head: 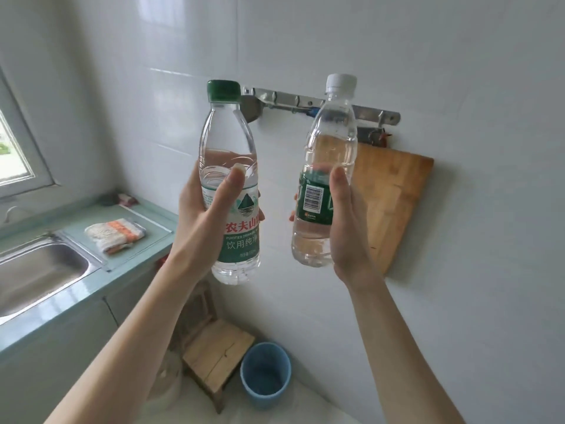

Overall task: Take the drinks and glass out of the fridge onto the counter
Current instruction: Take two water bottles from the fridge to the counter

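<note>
My left hand (201,215) grips a clear water bottle with a green cap (229,139), its green and white label facing me. My right hand (348,221) grips a second clear water bottle with a white cap (331,136), its barcode toward me. Both bottles are upright and raised in front of the white tiled wall, side by side and apart. The pale green counter (76,289) lies at the lower left. No fridge and no glass are in view.
A steel sink (33,270) is set in the counter, with a folded cloth (114,235) on a glass board beside it. A wooden cutting board (394,203) hangs from a metal hook rail (376,113). Below stand a small wooden stool (211,350) and a blue bin (265,374).
</note>
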A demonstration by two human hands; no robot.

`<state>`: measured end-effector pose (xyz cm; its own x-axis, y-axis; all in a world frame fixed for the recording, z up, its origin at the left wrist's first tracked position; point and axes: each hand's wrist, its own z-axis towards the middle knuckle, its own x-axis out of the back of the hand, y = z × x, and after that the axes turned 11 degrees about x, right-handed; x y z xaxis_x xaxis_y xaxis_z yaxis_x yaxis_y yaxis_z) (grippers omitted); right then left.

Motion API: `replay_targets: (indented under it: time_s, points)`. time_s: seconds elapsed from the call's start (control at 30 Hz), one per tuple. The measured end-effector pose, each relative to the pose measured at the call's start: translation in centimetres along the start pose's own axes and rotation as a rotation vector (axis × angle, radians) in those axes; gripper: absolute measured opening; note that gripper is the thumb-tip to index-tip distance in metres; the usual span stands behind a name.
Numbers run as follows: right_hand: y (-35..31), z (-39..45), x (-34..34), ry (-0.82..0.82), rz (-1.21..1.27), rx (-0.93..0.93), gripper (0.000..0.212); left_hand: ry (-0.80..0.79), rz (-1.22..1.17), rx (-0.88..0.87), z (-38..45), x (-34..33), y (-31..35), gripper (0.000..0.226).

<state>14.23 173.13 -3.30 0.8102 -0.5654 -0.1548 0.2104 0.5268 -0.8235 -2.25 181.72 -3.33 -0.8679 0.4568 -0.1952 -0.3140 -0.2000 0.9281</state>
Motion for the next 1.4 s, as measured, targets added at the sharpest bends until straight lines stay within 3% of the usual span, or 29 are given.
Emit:
replay_targets:
  time_s: [0.17, 0.3, 0.43, 0.53, 0.6, 0.73, 0.87, 1.0, 1.1, 1.23, 1.4]
  points:
    - [2.4, 0.5, -8.0, -0.103, 0.086, 0.005, 0.056, 0.133, 0.038, -0.023, 0.5, 7.7, 0.6, 0.055]
    - [4.1, 0.6, -13.5, -0.168, 0.161, -0.023, 0.058, 0.24, 0.064, -0.03, 0.5, 13.0, 1.1, 0.047]
    - [5.6, 0.9, -18.4, -0.25, 0.169, -0.046, 0.067, 0.323, 0.098, -0.054, 0.7, 17.1, 1.6, 0.05]
    - [6.8, 1.5, -22.0, -0.32, 0.187, -0.058, 0.072, 0.371, 0.108, -0.084, 0.9, 19.8, 1.8, 0.074]
    - [7.7, 1.9, -24.4, -0.376, 0.215, -0.058, 0.09, 0.39, 0.122, -0.084, 1.0, 21.6, 1.8, 0.079]
    - [9.2, 2.9, -29.1, -0.475, 0.299, -0.052, 0.105, 0.49, 0.181, -0.079, 1.9, 25.5, 1.7, 0.058]
    - [10.6, 4.1, -33.9, -0.561, 0.341, -0.058, 0.092, 0.623, 0.223, -0.089, 2.8, 29.2, 2.2, 0.058]
    - [11.6, 4.8, -39.0, -0.639, 0.37, -0.083, 0.051, 0.726, 0.284, -0.118, 2.9, 32.4, 3.5, 0.058]
    - [12.2, 4.7, -43.0, -0.728, 0.428, -0.103, 0.065, 0.828, 0.319, -0.145, 2.3, 34.7, 4.6, 0.073]
    - [12.8, 3.4, -48.0, -0.836, 0.532, -0.141, 0.052, 0.948, 0.408, -0.154, 0.5, 37.5, 5.9, 0.08]
    - [12.9, 0.2, -53.6, -0.991, 0.631, -0.152, 0.049, 1.138, 0.461, -0.194, -2.4, 40.5, 7.1, 0.106]
